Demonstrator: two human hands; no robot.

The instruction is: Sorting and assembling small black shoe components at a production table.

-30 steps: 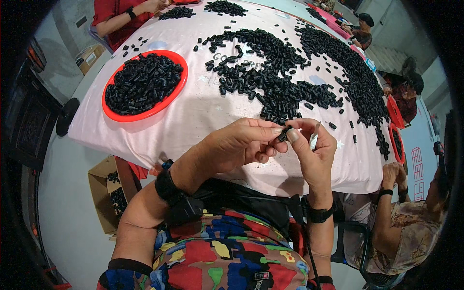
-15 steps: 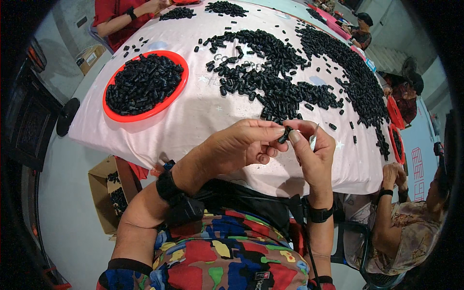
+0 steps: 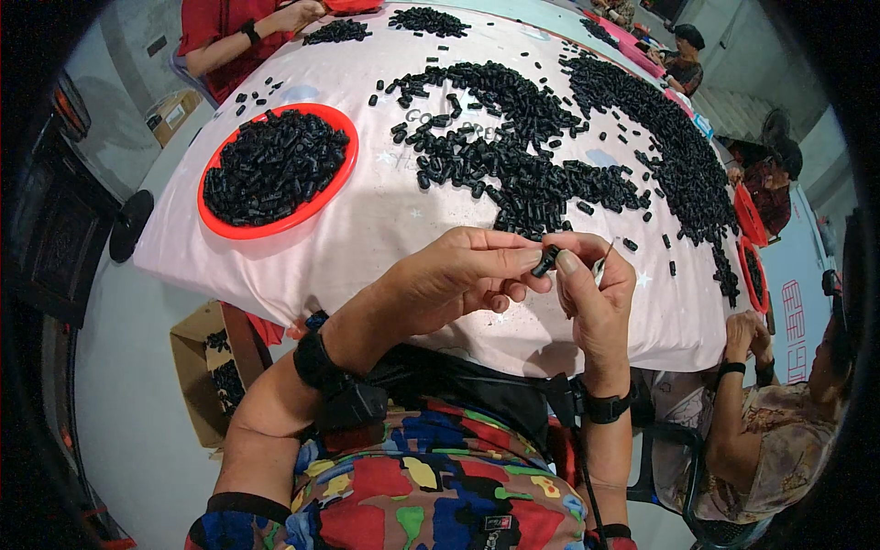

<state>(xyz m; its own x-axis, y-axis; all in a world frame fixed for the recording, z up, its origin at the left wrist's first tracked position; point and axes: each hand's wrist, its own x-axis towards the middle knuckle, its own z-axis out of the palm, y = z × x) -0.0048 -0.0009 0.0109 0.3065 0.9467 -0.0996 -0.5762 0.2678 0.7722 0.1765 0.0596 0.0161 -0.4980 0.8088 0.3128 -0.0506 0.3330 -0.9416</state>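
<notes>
Between my two hands, above the near edge of the table, is a small black cylindrical plastic piece [image 3: 544, 261]. My left hand [image 3: 435, 280] pinches one side of it with thumb and forefinger, the other fingers curled below. On the opposite side, the thumb and fingers of my right hand [image 3: 598, 298] press against the same piece. A thin pale blade-like tool [image 3: 600, 266] also sticks up out of my right hand; its lower part is hidden by the fingers. Just beyond my fingertips lies a heap of similar black pieces [image 3: 522, 174].
A red basin [image 3: 352, 165] full of black pieces stands at the left on the pink cloth [image 3: 367, 238]. A longer heap [image 3: 683, 156] runs down the right side. A cardboard box [image 3: 197, 362] sits on the floor at left. Co-workers [image 3: 761, 412] are around the table.
The black piece has been tilted slightly between my fingertips, and the blade-like tool leans a little further right. Both hands stay in nearly the same place.
</notes>
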